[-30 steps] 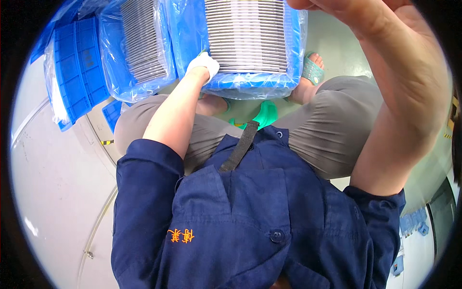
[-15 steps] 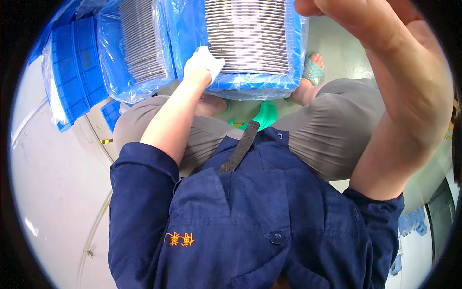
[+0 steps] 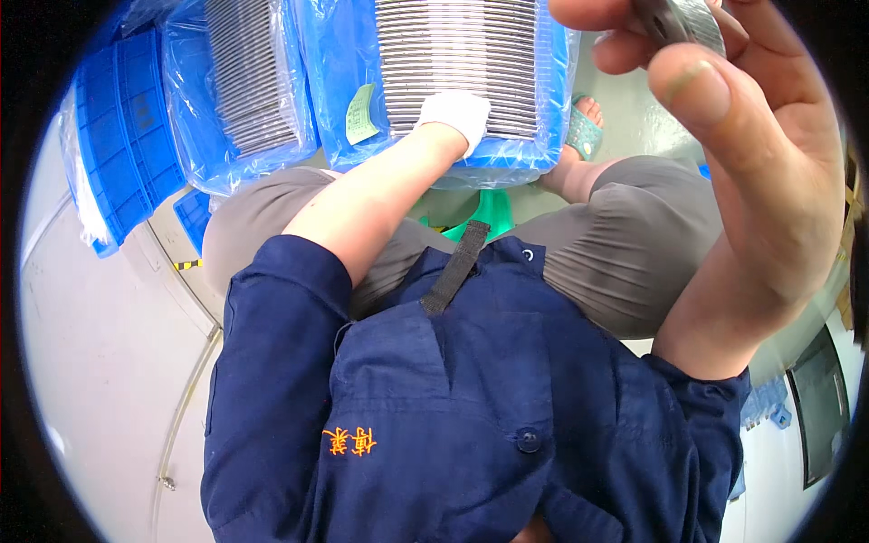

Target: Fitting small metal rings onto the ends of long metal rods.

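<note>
The bare right hand (image 3: pixel 765 136) is up beyond the right edge of the lined blue crate (image 3: pixel 337 45), thumb and fingertips closed around a grey metal disc (image 3: pixel 699 25) with a finely ridged rim; it is gripped by its border, probably so that the flat face stays uncovered, though the top of the picture cuts part of it off; the left hand (image 3: pixel 455 119), in a white glove, lies over the near edge of that crate, at the close end of a row of thin metal pieces (image 3: pixel 453 54); its fingers are hidden, so I cannot tell whether they are spread or gripping; the pieces sit packed side by side, which likely keeps them from tipping, and the clear plastic liner (image 3: pixel 507 175) presumably shields them; a pale green slip (image 3: pixel 361 115) lies by the near left corner; a second lined crate (image 3: pixel 186 100) with a similar row stands beside the left edge.
</note>
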`<act>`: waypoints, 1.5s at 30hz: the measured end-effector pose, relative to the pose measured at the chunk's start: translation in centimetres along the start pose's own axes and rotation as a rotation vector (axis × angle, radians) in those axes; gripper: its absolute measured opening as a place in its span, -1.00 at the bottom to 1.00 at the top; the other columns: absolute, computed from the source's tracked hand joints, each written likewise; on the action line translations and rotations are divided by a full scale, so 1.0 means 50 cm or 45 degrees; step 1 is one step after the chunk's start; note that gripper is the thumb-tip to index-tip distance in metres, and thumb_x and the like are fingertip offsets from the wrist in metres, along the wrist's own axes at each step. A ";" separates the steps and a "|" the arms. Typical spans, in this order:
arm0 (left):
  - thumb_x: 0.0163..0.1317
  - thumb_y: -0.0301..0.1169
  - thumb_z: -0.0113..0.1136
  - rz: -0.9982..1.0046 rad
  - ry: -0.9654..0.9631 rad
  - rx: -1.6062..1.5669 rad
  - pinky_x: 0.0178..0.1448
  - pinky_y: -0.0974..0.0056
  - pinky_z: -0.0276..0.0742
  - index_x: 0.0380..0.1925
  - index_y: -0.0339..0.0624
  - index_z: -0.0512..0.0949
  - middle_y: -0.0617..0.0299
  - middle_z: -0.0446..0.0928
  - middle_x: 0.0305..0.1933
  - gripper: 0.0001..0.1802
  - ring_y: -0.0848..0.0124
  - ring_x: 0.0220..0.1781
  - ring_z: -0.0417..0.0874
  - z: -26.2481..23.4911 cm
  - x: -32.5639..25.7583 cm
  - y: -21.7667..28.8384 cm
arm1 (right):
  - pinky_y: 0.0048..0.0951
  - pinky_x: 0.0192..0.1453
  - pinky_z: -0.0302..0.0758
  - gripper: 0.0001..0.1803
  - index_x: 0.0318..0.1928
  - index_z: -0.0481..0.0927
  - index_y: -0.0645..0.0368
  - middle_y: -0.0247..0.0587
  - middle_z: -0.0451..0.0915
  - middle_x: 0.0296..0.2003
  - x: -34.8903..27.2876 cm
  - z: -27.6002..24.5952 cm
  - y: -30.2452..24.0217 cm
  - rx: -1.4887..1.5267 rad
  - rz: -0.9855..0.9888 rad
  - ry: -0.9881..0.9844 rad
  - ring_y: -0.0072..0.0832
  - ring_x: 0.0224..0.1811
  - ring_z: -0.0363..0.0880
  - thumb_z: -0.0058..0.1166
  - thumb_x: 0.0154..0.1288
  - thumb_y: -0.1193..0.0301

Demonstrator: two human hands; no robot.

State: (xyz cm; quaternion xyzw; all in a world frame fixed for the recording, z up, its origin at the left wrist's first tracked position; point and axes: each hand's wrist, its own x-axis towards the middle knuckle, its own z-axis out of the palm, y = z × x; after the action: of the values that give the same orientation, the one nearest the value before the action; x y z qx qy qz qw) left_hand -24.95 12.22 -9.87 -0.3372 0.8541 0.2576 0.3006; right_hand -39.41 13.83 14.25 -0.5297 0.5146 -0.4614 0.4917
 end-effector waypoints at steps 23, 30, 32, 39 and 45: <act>0.07 -0.38 -0.13 -0.058 0.156 -0.183 -0.19 0.13 0.49 -0.40 -0.19 0.60 0.00 0.57 -0.32 -0.71 0.13 -0.25 0.59 0.025 0.020 0.009 | -0.55 -0.07 0.38 -0.61 -0.07 0.40 0.25 -0.14 0.53 -0.23 -0.013 -0.061 0.027 0.327 0.170 0.131 -0.57 -0.25 0.44 0.10 0.02 0.57; 0.03 -0.24 -0.04 -0.038 0.072 -0.268 -0.17 0.12 0.47 -0.38 -0.15 0.60 0.04 0.57 -0.32 -0.70 0.13 -0.25 0.58 -0.030 -0.014 0.007 | -0.53 -0.04 0.34 -0.67 -0.07 0.40 0.23 -0.14 0.53 -0.24 0.014 -0.049 0.039 0.305 0.236 0.145 -0.56 -0.23 0.44 0.02 0.09 0.57; 0.02 -0.18 -0.04 0.004 0.194 -0.317 -0.15 0.12 0.45 -0.39 -0.14 0.59 0.05 0.56 -0.33 -0.68 0.13 -0.25 0.57 -0.058 -0.025 0.000 | -0.51 -0.04 0.35 -0.68 -0.07 0.39 0.23 -0.15 0.52 -0.24 0.023 -0.049 0.047 0.363 0.280 0.166 -0.56 -0.24 0.44 0.01 0.11 0.54; -0.10 -0.11 0.16 0.244 -0.011 -0.105 -0.05 0.17 0.42 -0.21 -0.12 0.50 0.05 0.52 -0.23 -0.54 0.17 -0.14 0.53 -0.135 -0.113 -0.058 | -0.52 -0.27 0.43 -0.88 -0.23 0.42 0.15 -0.31 0.46 -0.37 0.076 -0.096 0.160 0.642 0.455 0.348 -0.62 -0.40 0.39 -0.08 0.18 0.54; -0.07 -0.46 0.03 0.223 0.182 0.097 -0.26 0.19 0.48 -0.44 -0.21 0.57 0.07 0.57 -0.41 -0.82 0.21 -0.32 0.61 -0.009 -0.131 0.001 | -0.37 -0.25 0.42 -0.56 -0.25 0.55 0.29 -0.06 0.54 -0.39 0.045 -0.112 0.396 -0.977 0.805 0.399 -0.32 -0.35 0.48 0.04 0.03 0.14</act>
State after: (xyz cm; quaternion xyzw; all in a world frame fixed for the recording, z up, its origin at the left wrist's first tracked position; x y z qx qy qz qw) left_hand -21.26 14.72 -5.05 -0.2670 0.9088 0.2255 0.2280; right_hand -46.70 11.60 -4.99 -0.4150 0.8490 -0.1423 0.2945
